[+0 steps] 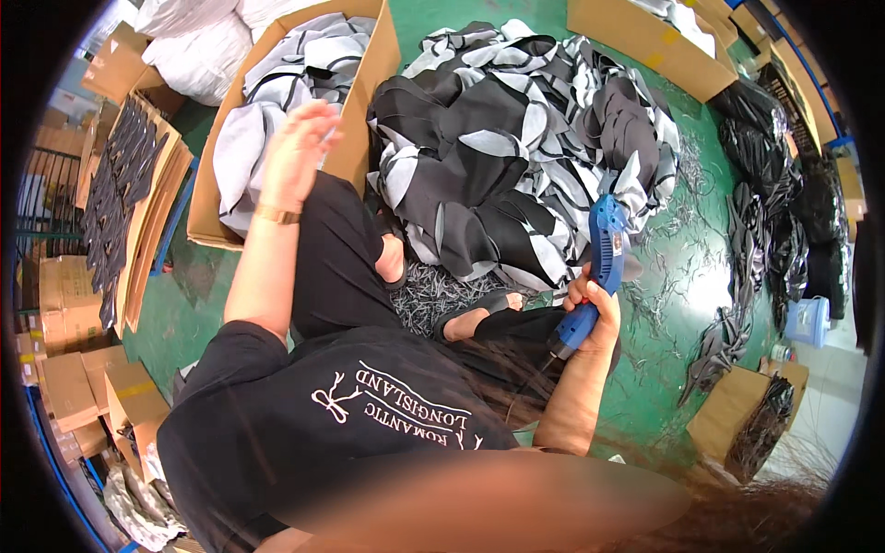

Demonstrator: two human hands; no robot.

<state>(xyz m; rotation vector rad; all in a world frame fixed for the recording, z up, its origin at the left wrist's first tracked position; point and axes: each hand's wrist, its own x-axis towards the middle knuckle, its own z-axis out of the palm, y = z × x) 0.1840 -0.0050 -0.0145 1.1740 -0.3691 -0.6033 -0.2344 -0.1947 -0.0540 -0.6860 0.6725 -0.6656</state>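
Head view: green floor; fabric pile; cardboard boxes

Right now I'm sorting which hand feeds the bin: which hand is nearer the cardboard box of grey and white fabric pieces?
Left. The left hand is raised open right at the cardboard box, over its near edge. The right hand is well off to the right, gripping a blue handheld tool.

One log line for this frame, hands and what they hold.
left hand: open, raised over box | right hand: grips blue tool | fabric pile: on floor
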